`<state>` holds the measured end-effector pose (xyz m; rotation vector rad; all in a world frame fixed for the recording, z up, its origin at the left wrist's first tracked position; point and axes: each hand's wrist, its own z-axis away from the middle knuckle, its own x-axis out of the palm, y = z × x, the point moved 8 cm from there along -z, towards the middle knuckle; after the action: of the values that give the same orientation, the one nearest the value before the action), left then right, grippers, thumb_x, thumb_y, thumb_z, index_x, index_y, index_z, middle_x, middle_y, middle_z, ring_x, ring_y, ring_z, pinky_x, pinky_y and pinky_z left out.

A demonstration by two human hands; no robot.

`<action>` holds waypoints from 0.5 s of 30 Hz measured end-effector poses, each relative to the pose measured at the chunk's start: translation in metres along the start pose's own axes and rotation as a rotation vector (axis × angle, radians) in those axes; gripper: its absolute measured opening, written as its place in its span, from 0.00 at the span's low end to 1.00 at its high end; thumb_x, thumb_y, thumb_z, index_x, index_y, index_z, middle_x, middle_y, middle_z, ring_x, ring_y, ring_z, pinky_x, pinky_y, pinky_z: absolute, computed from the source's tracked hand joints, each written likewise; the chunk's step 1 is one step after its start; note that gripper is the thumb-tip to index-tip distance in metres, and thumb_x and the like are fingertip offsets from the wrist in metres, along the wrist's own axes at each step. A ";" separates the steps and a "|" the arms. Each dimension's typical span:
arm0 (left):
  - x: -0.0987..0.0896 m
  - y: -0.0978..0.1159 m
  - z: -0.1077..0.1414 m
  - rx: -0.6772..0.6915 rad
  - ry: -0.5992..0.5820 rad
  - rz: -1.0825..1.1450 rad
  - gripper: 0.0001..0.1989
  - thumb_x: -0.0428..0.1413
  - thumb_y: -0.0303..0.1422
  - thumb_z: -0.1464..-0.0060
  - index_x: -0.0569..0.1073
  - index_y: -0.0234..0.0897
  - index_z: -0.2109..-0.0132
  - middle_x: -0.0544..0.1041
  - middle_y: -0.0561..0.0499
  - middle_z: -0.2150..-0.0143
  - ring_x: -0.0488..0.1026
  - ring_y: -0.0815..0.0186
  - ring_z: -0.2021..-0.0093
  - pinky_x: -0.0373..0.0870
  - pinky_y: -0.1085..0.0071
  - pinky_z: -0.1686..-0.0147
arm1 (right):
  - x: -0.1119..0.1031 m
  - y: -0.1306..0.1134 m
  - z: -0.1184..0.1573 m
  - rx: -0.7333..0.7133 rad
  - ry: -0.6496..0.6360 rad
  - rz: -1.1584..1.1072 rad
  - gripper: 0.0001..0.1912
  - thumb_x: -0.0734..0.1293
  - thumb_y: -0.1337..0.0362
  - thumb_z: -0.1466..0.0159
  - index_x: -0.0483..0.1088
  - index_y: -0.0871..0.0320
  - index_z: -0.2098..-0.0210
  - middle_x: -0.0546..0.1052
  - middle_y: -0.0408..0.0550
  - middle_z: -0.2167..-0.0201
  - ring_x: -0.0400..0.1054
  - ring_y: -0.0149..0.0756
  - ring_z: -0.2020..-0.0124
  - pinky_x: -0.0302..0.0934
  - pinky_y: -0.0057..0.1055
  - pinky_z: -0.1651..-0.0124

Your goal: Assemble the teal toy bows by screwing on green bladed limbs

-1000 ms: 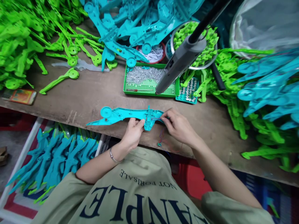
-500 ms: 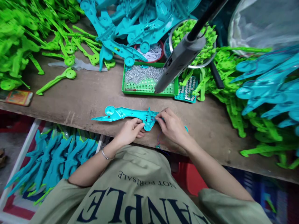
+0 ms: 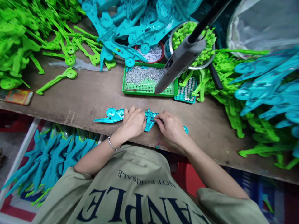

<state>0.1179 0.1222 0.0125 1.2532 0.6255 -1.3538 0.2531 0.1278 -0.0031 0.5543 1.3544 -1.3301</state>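
Note:
A blue plastic toy shell half (image 3: 149,119) lies on the bench in front of me, its ribbed inside facing up and its pointed end to the left. My left hand (image 3: 134,122) is wrapped over its middle, fingers closed on it. On the shell's right part my right hand (image 3: 169,126) pinches with thumb and forefinger; what is between the fingertips is too small to make out. Thin wires with a small green part (image 3: 158,147) hang below that hand at the bench edge. The shell's round right end (image 3: 186,129) shows past the right hand.
A green tray (image 3: 149,93) of small metal screws stands behind, beside a teal tray of round metal pieces (image 3: 187,90). A grey electric screwdriver (image 3: 179,63) hangs over them. Piles of green arms (image 3: 18,46) and blue shells (image 3: 268,81) flank the bench; finished-looking blue pieces (image 3: 53,155) fill a crate lower left.
My left hand has shifted up and over the shell's middle, now covering it, where before it held the lower edge. The shell slid slightly right. My right hand stays pinched in nearly the same place.

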 end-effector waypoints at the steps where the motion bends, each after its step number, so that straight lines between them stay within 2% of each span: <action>1: 0.000 -0.001 0.000 -0.015 0.004 0.020 0.06 0.55 0.30 0.36 0.75 0.36 0.61 0.76 0.42 0.56 0.71 0.47 0.47 0.67 0.50 0.50 | -0.001 -0.001 0.000 -0.007 0.002 -0.013 0.13 0.60 0.63 0.28 0.77 0.56 0.57 0.77 0.53 0.61 0.73 0.44 0.61 0.61 0.35 0.60; 3: 0.000 -0.003 0.000 -0.022 0.035 0.061 0.06 0.53 0.29 0.34 0.74 0.35 0.59 0.76 0.41 0.56 0.71 0.48 0.49 0.69 0.53 0.53 | -0.003 -0.005 0.002 -0.036 0.017 -0.067 0.13 0.60 0.65 0.29 0.76 0.57 0.56 0.78 0.54 0.60 0.73 0.45 0.60 0.62 0.36 0.59; 7: 0.001 -0.010 0.003 0.055 0.131 0.116 0.06 0.49 0.28 0.32 0.70 0.35 0.57 0.76 0.43 0.58 0.72 0.53 0.55 0.69 0.57 0.54 | -0.007 -0.014 0.005 -0.084 0.060 -0.208 0.13 0.63 0.69 0.35 0.74 0.58 0.53 0.80 0.53 0.61 0.73 0.42 0.61 0.63 0.34 0.58; 12: 0.005 -0.023 0.008 0.149 0.247 0.174 0.07 0.45 0.28 0.30 0.66 0.39 0.59 0.75 0.45 0.61 0.73 0.56 0.59 0.69 0.61 0.59 | 0.001 -0.018 -0.003 -0.034 0.057 -0.262 0.04 0.65 0.67 0.34 0.73 0.56 0.64 0.78 0.48 0.70 0.72 0.39 0.69 0.61 0.33 0.61; 15: 0.006 -0.029 0.014 0.232 0.327 0.271 0.07 0.44 0.28 0.29 0.65 0.40 0.59 0.75 0.46 0.61 0.75 0.58 0.60 0.71 0.62 0.59 | 0.000 -0.019 -0.002 -0.044 0.068 -0.299 0.03 0.67 0.64 0.35 0.73 0.56 0.63 0.78 0.48 0.70 0.71 0.38 0.70 0.62 0.34 0.61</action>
<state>0.0876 0.1135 0.0029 1.7029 0.5073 -1.0241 0.2355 0.1252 0.0035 0.3789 1.5636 -1.5276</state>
